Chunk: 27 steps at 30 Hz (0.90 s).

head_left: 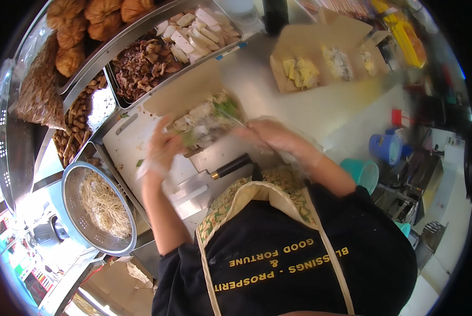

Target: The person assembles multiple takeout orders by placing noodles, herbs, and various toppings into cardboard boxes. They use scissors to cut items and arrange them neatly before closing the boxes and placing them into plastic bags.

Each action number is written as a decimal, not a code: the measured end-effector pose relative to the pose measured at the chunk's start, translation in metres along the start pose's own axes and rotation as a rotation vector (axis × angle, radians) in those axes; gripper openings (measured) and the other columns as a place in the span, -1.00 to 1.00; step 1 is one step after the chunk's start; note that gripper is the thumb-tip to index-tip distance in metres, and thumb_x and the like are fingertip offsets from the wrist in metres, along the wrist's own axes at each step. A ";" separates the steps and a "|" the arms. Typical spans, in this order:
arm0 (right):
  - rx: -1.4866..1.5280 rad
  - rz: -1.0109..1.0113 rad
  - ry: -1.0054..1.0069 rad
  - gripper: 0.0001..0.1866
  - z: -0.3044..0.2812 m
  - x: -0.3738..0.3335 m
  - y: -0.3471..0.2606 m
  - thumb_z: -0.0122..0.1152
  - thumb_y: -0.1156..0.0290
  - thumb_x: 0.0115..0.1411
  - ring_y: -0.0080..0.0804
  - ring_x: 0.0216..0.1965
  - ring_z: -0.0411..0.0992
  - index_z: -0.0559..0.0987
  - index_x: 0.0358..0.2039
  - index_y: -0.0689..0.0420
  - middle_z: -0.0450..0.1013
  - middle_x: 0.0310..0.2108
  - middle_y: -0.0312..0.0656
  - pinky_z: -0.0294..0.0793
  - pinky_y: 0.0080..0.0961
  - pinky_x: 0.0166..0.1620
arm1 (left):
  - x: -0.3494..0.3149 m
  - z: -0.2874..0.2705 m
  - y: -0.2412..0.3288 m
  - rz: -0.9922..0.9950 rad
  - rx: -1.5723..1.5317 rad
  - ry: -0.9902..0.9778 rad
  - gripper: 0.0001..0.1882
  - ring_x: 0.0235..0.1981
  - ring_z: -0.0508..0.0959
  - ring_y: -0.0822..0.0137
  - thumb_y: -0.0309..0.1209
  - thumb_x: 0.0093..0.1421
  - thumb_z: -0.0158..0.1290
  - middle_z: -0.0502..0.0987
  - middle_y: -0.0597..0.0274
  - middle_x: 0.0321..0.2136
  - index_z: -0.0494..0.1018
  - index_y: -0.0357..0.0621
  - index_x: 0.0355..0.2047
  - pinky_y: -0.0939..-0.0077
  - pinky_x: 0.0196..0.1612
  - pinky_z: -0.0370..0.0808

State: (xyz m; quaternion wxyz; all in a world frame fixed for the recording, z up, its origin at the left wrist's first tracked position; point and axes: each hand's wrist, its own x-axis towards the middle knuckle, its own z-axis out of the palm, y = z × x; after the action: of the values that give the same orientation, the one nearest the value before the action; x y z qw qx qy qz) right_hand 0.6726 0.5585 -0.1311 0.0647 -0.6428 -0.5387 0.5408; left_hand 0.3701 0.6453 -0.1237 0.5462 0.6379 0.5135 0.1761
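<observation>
An open brown paper takeaway box (230, 143) holds a pale filling and green leaves (222, 108). At its left edge is my left hand (162, 147) in a clear plastic glove, its fingers smeared by motion. My right hand (267, 134), also gloved, is closed at the right side of the box. From it a thin, light-coloured utensil (231, 118) slants into the filling; its exact kind is not clear. Nearer to me lies a broad-bladed cleaver (191, 185) with a black handle (231, 167). Under the box is a white cutting board (128, 145).
Beyond the board stand trays of chopped brown meat (146, 66) and pale sliced strips (196, 34). Left are a colander (67, 203) of noodles and brown pieces (75, 129). Another open takeaway box (283, 84) holds yellow and whitish food at far right.
</observation>
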 end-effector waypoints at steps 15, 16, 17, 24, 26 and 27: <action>-0.302 -0.696 -0.095 -0.61 0.109 0.034 -0.083 0.13 0.08 0.22 0.06 -0.25 0.49 0.51 -0.17 0.17 0.48 -0.34 0.04 0.45 -0.09 -0.18 | -0.190 -0.264 -0.200 -0.720 0.185 0.761 -0.70 -0.50 0.47 0.39 -0.38 0.17 0.17 0.53 0.25 -0.50 0.46 -0.13 -0.09 0.46 -0.43 0.41; -0.276 -0.705 -0.100 -0.64 0.115 0.038 -0.086 0.10 0.12 0.24 0.07 -0.26 0.49 0.51 -0.17 0.17 0.48 -0.33 0.05 0.45 -0.09 -0.18 | -0.187 -0.266 -0.206 -0.626 0.702 0.772 -0.79 -0.46 0.47 0.33 -0.38 0.16 0.12 0.52 0.24 -0.49 0.52 -0.13 -0.19 0.35 -0.36 0.43; -0.292 -0.675 -0.143 -0.68 0.120 0.042 -0.092 0.07 0.16 0.26 0.07 -0.27 0.49 0.51 -0.17 0.17 0.48 -0.33 0.05 0.46 -0.09 -0.17 | -0.183 -0.270 -0.207 -0.618 0.627 0.779 -0.78 -0.44 0.48 0.31 -0.40 0.15 0.11 0.53 0.22 -0.47 0.52 -0.12 -0.18 0.34 -0.33 0.44; -0.188 -0.747 0.271 -0.76 -0.006 0.027 -0.108 0.05 0.24 0.25 -0.06 -0.33 0.51 0.52 -0.35 0.17 0.50 -0.45 -0.03 0.46 -0.19 -0.28 | -0.131 -0.263 -0.090 -0.518 1.213 0.743 -0.60 -0.34 0.54 0.14 -0.45 0.19 0.02 0.56 0.07 -0.27 0.47 0.11 0.06 0.23 -0.23 0.48; -0.075 -0.549 0.500 -0.70 -0.070 0.041 -0.109 0.09 0.11 0.26 -0.17 -0.36 0.50 0.55 -0.30 0.09 0.51 -0.43 -0.12 0.46 -0.24 -0.23 | -0.092 -0.239 -0.043 -0.273 0.816 0.837 -0.66 -0.34 0.54 0.18 -0.32 0.25 0.08 0.55 0.10 -0.30 0.47 0.08 0.05 0.27 -0.23 0.48; -0.098 -0.515 0.570 -0.74 -0.099 0.059 -0.111 0.14 0.16 0.25 -0.22 -0.34 0.50 0.56 -0.29 0.10 0.52 -0.40 -0.12 0.47 -0.27 -0.22 | -0.065 -0.225 -0.021 -0.290 0.621 0.746 -0.66 -0.33 0.53 0.22 -0.28 0.24 0.12 0.55 0.13 -0.31 0.47 0.05 0.03 0.32 -0.21 0.49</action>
State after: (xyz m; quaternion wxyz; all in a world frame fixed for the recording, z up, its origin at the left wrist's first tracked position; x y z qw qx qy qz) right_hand 0.6691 0.6983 -0.0537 0.3146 -0.6134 -0.6681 0.2800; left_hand 0.1568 0.7035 -0.0438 0.1290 0.5861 0.7851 0.1531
